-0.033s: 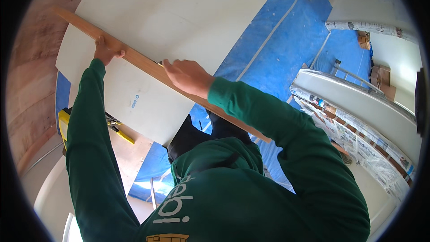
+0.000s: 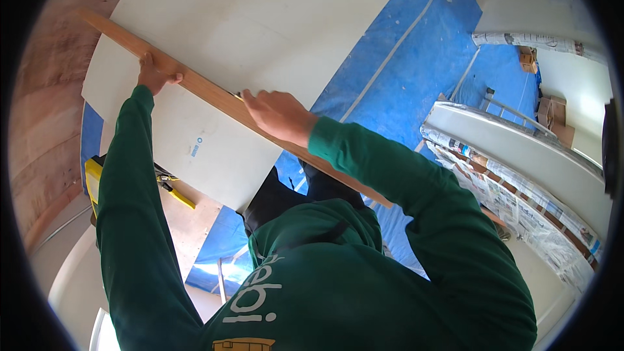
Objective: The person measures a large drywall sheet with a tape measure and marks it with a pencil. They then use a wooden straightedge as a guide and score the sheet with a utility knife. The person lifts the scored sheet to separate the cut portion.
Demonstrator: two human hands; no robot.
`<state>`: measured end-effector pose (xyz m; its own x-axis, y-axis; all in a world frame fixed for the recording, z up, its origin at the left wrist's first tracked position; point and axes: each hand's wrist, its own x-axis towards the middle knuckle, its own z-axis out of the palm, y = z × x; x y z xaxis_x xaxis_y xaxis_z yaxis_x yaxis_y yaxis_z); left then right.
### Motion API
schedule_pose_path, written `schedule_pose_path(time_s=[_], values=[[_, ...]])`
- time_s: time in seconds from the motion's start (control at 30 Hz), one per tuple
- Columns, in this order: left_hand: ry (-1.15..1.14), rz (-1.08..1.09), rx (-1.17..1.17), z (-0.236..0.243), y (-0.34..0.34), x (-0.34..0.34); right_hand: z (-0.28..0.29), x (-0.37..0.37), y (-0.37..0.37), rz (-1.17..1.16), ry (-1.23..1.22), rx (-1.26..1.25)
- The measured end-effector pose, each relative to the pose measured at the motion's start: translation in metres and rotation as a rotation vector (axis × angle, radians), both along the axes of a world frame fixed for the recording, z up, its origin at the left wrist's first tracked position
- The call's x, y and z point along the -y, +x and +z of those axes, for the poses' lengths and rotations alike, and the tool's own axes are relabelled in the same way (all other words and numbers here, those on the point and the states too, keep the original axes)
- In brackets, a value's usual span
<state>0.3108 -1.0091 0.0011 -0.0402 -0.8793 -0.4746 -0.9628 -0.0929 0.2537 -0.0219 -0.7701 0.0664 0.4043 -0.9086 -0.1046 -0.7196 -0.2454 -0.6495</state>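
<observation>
A long, straight wooden plank [image 2: 211, 93] lies slantwise across a large white sheet [image 2: 253, 32], from the far left toward my legs. My left hand [image 2: 155, 77] holds the plank down near its far part, thumb spread along the near edge and fingers over the wood. Farther along the plank, my right hand [image 2: 278, 114] is closed in a pinch. From its fingers pokes the tip of a thin, pencil-like tool [image 2: 238, 96], at the plank's far edge. The rest of that tool is hidden in the hand, so its exact kind is unclear.
Blue sheeting [image 2: 396, 71] with pale tape strips covers the floor. A yellow-and-black tool [image 2: 177, 196] lies beside my left arm, on a light wooden board [image 2: 195, 221]. Paper-wrapped railings [image 2: 513, 188] stand at the right, cardboard boxes [image 2: 552, 114] behind. A reddish-brown wall curves at the left.
My right hand has slid slightly right and nearer along the plank, with the thin tool still in its fingers. The left hand and the plank look unmoved.
</observation>
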Motion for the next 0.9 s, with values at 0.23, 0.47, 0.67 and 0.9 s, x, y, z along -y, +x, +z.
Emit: schedule_pose_path(time_s=[0.23,0.47,0.67,0.9], values=[[0.007,0.039,-0.008,0.012,-0.01,-0.005,0.008,-0.081,-0.046,0.003,0.062,-0.087],[-0.007,0.026,-0.053,0.012,-0.008,-0.007,0.027,-0.127,-0.076,0.032,0.225,-0.167],[-0.02,0.032,0.01,0.015,-0.012,-0.01,0.031,-0.136,-0.069,0.07,0.223,-0.279],[-0.021,0.01,-0.012,0.01,-0.006,-0.008,0.03,-0.141,-0.065,0.025,0.124,-0.269]])
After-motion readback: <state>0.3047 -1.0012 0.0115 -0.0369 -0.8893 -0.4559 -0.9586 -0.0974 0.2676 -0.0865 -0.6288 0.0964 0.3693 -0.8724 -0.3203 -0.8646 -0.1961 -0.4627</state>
